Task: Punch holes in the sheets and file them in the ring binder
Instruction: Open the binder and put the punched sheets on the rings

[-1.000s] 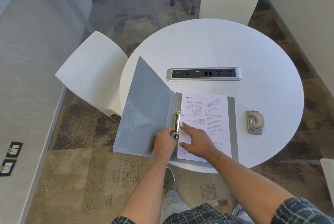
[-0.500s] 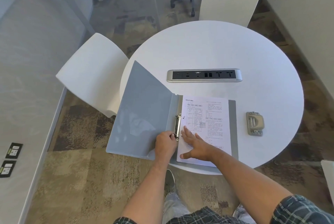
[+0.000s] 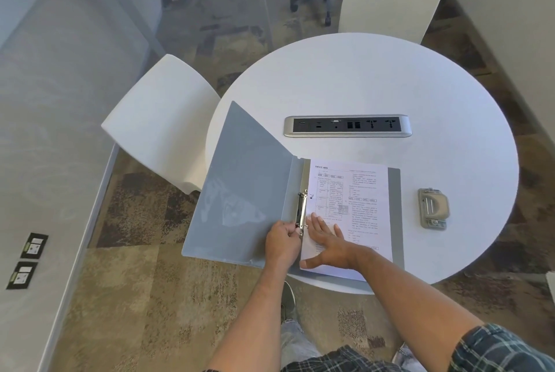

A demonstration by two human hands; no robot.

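The gray ring binder (image 3: 246, 191) lies open on the round white table (image 3: 390, 86). The left hand (image 3: 282, 241) pinches the near end of the metal ring clip (image 3: 301, 211). Just right of it, the right hand (image 3: 326, 244) lies flat and open on the sheets (image 3: 360, 191). The hole punch (image 3: 432, 208) sits well off to the right of both hands.

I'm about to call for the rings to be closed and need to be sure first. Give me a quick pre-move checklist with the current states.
1. Binder open on the table: ok.
2. Sheets on the right-hand cover: ok.
3. Right hand flat on the sheets: ok.
4. Left hand fingers at the ring mechanism: ok.
5. Holes seated on the rings: cannot tell.
6. Hole punch apart from the binder: ok.
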